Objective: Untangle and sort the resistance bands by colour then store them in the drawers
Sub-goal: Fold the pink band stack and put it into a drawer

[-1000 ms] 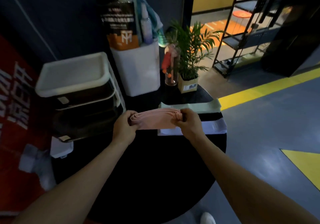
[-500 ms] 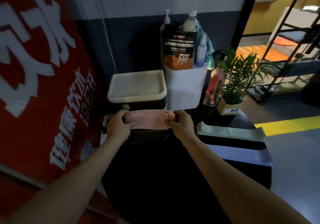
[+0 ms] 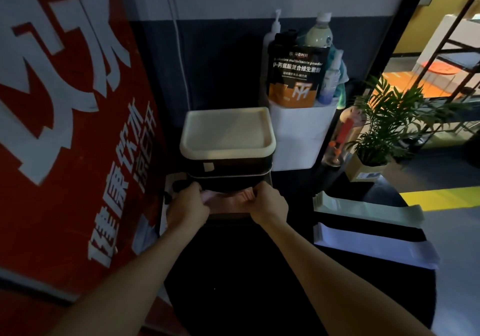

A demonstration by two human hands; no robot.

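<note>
We hold the folded pink bands (image 3: 228,200) by both ends: our left hand (image 3: 188,209) has its fingers curled round the left end, and our right hand (image 3: 268,206) pinches the right end. The bundle sits at the mouth of the open lower drawer (image 3: 228,215) of the drawer unit (image 3: 227,138), which stands at the table's (image 3: 259,283) far left edge; whether the bands already rest on the drawer floor we cannot tell in this dim light. The drawers above it are closed.

Along the right edge of the table lie three more flat stacks side by side: green bands (image 3: 366,207) farthest from us, black bands (image 3: 363,225) in the middle, touching both neighbours, and white bands (image 3: 374,247) nearest.

At the far edge a white bin (image 3: 298,138) holds bottles and a dark powder pouch (image 3: 294,76). A potted plant (image 3: 384,122) stands right of it. A red banner (image 3: 65,128) hangs left of the table.
</note>
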